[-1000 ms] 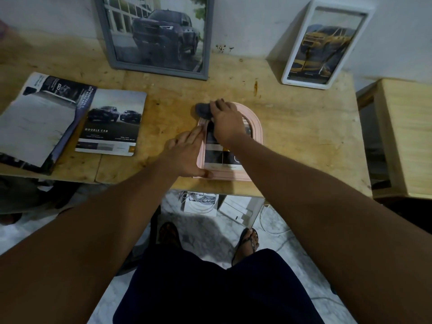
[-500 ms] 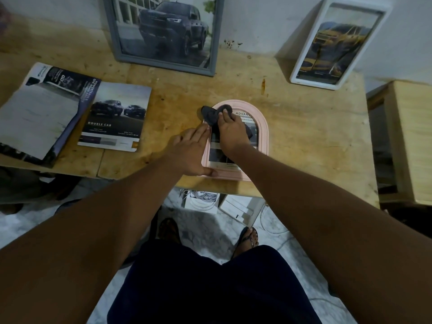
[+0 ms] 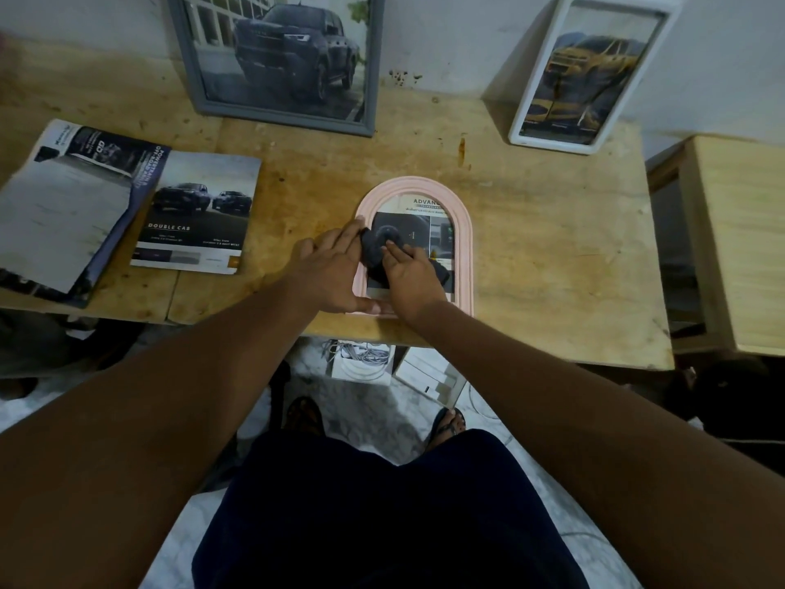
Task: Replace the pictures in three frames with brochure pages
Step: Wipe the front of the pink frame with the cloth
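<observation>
Landmark: the pink arched frame, lying flat near the front edge of the wooden bench, a brochure page visible behind its glass.

Well left of the frame, an open brochure lies on the bench, with a loose page marked "DOUBLE CAB" just beside it and overlapping its right edge. Behind the frame and to its left, a grey frame holding a dark truck picture leans against the wall.

Left hand rests flat on the frame's left rim, fingers extended and close together, thumb along the bottom rim. Right hand lies on the frame's glass, fingers pressing down on a dark cloth.

Behind the frame and to its right, a white frame with a yellow truck picture leans against the wall.
</observation>
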